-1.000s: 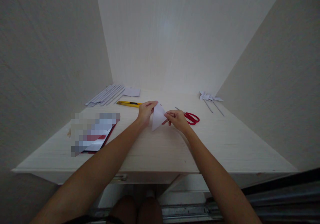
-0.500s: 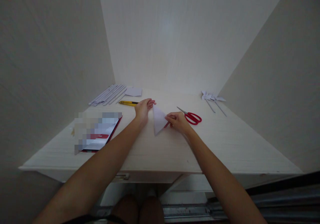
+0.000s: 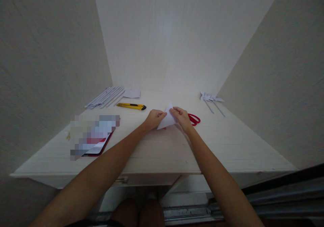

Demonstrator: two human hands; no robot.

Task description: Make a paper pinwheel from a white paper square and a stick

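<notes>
A folded, triangular piece of white paper [image 3: 168, 119] is held between my two hands over the middle of the desk. My left hand [image 3: 155, 118] pinches its left edge with thumb and fingers. On the other side, my right hand [image 3: 181, 118] grips it, thumb on the face of the sheet. Just beyond my right hand lie scissors [image 3: 194, 119], their red handles showing and the blades hidden behind the hand. To the left, a yellow utility knife [image 3: 131, 106] rests on the desktop.
Rolled white paper sticks [image 3: 106, 97] lie at the back left beside a stack of paper squares [image 3: 132, 93]. Paper pinwheels [image 3: 209, 97] on sticks lie back right. A tablet [image 3: 97, 141], partly blurred out, sits front left. Walls enclose the desk [image 3: 240, 146] at the back and sides.
My left hand has come off the desk area near the knife and taken hold of the paper. The paper has turned, its point now upward. My right hand now covers the scissors' blades.
</notes>
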